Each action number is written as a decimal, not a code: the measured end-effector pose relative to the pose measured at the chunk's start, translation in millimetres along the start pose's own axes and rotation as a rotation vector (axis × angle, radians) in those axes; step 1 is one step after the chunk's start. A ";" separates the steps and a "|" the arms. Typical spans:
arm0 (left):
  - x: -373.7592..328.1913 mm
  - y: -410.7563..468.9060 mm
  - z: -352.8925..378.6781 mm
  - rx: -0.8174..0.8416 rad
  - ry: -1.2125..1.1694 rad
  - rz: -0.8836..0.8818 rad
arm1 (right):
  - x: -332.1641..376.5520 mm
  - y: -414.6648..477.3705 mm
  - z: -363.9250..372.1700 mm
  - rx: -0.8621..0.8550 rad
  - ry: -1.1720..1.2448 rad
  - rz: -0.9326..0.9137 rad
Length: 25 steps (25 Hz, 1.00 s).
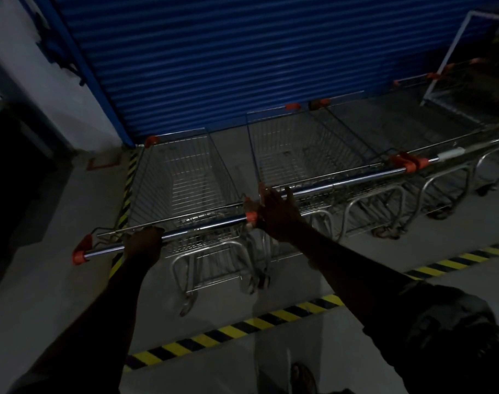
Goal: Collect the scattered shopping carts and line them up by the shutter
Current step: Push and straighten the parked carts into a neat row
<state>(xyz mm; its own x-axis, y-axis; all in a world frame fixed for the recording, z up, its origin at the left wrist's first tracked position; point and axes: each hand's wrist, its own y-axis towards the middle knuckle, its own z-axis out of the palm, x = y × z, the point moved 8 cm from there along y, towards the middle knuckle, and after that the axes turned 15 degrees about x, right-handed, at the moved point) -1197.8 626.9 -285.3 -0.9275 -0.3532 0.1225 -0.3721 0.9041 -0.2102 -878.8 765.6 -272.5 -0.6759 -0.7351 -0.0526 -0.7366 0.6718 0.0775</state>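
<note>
Fingers of the left hand are curling shut over the chrome handle bar of the nearest cart, close to its left orange end cap. The right hand is reaching to the gap where that bar meets the second cart's bar; its fingers are spreading loose, and in this gloom I cannot tell whether they are gripping anything. Two carts are showing fully, side by side, the second cart to the right. More carts are trailing off right toward the frame's edge, at least two, though their baskets are blurring into shadow and the last is being cut off. Both near carts are standing on the floor with their long axes running away from the person, noses pointing at the blue shutter and sitting just before it. Yellow-and-black hazard tape is crossing the floor behind the wheels.
</note>
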 end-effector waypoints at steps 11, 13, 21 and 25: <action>-17.8 38.0 -8.1 -0.146 -0.040 0.196 | -27.8 31.7 -3.9 0.039 -0.005 0.027; -15.4 44.8 -6.1 -0.128 -0.034 0.190 | -25.7 32.0 -3.5 0.028 -0.030 0.021; -21.2 45.5 -8.3 -0.046 -0.056 0.134 | -26.5 25.3 -10.1 -0.028 0.050 0.011; -25.2 45.0 -10.0 -0.094 -0.093 0.188 | -29.6 24.3 0.5 0.048 0.058 -0.003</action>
<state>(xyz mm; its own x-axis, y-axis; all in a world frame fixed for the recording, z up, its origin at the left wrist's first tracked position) -1190.8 678.9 -288.2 -0.9812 -0.1930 -0.0012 -0.1913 0.9730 -0.1290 -876.7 803.8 -269.6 -0.6725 -0.7401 0.0050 -0.7397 0.6723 0.0298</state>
